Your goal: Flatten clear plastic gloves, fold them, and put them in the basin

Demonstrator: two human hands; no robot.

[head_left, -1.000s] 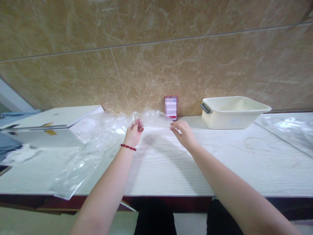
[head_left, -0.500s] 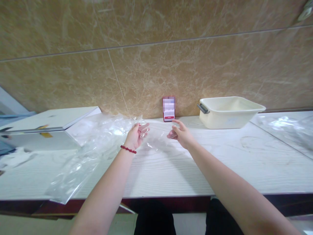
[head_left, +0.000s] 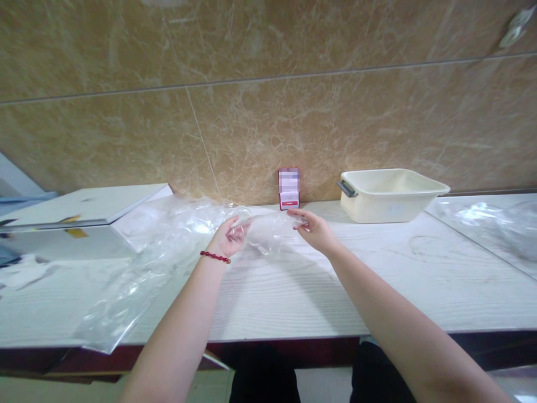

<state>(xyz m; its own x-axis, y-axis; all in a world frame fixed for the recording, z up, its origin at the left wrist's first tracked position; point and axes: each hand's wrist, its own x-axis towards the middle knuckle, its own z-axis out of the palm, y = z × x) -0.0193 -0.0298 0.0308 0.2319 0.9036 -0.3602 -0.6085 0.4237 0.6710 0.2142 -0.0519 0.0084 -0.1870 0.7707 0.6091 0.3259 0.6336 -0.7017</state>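
Observation:
A clear plastic bag is stretched between my two hands above the white wood-grain table. My left hand, with a red bead bracelet at the wrist, grips the bag's left side, its fingers partly seen through the film. On the other side my right hand pinches the bag's right edge between bent fingers. More clear bags lie in a crumpled heap left of my left hand, one of them reaching the table's front edge.
Against the marble wall leans a phone. A cream plastic bin with a grey handle stands right of it. At the left is a white box. Further clear plastic lies at the far right.
Both hands have moved slightly apart, my left one to the left. My right fingers have closed on the bag's edge, and the film between the hands is spread wider.

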